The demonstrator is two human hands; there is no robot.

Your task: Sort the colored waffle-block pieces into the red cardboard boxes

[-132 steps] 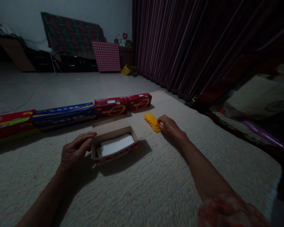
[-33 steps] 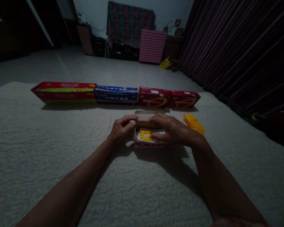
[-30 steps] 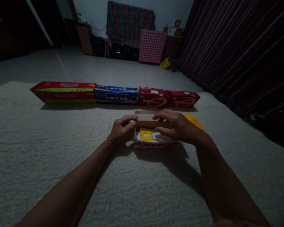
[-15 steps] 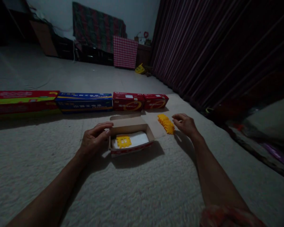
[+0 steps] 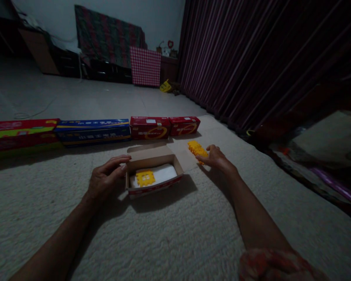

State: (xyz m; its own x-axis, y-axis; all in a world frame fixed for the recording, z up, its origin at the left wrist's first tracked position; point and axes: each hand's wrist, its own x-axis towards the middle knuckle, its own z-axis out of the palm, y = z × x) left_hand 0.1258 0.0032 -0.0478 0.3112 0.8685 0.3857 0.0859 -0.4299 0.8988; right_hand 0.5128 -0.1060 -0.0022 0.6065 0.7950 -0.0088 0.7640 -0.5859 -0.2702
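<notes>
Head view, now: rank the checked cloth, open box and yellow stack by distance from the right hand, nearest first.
From the right hand:
1. Yellow stack: right at its fingers, on their left.
2. Open box: farther left, between the two hands.
3. Checked cloth: far off, across the floor by the cabinets.

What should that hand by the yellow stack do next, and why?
Maybe the right hand should pinch one piece off the yellow stack: its fingertips are right at the stack, and the open box by the left hand has white space beside its yellow piece.
</notes>
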